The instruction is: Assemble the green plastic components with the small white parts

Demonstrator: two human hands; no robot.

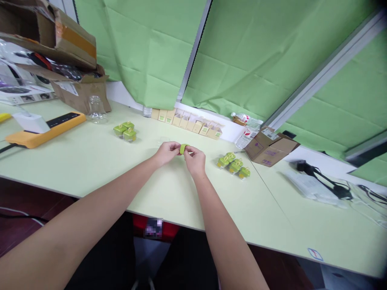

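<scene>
Over the middle of the table, my left hand [167, 152] and my right hand [195, 160] meet around a small green lid [183, 148]. Fingers of both hands are closed on it, the left from one side and the right from the other; they cover part of it. Just behind my left hand is a faint clear plastic cup [164, 141]. To the left sits a group of small clear containers with green lids [125, 131]. Another group of green-lidded containers [233, 164], with yellowish loops on top, stands to the right of my right hand.
A row of small cardboard boxes [189, 122] lines the table's back edge. An orange power strip [48, 129] and a glass jar [96, 109] are at left, below stacked cartons [75, 44]. Bottles [246, 137], an open carton [269, 147] and a black headset [326, 181] lie at right.
</scene>
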